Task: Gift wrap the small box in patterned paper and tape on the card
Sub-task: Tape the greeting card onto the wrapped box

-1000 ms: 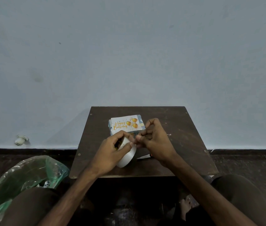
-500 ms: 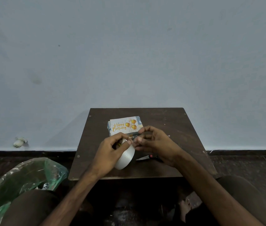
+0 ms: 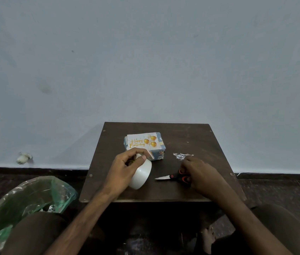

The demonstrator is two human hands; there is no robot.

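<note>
dark brown square wooden counter (image 3: 191, 137) against a pale wall, green plastic bag (image 3: 25, 203) on the floor to its left. small box wrapped in blue patterned paper (image 3: 159, 153) sits left of centre on the counter, wrapping looks done. its long axis runs left-right, right end a bit nearer the person. white "happy birthday" card with gold balloons (image 3: 140, 142) lies flat on top of the box, long axis along the box's, lettering readable from the person's side.

step in hand, by my read: cutting a strip of tape to fix the card. left hand (image 3: 125, 168) has its grip curled round a white roll of tape (image 3: 142, 174), held on edge just in front of the box, thumb by the freed clear tape end (image 3: 150, 155). right hand (image 3: 200, 173) has fingers curled over the handles of black scissors with red handles (image 3: 173, 177), which lie on the counter, blades together, tip pointing left at the roll.

next move likely calls for lifting the scissors and snipping the tape end without it folding onto itself. crumpled tape scrap (image 3: 180, 155) lies right of the box.
</note>
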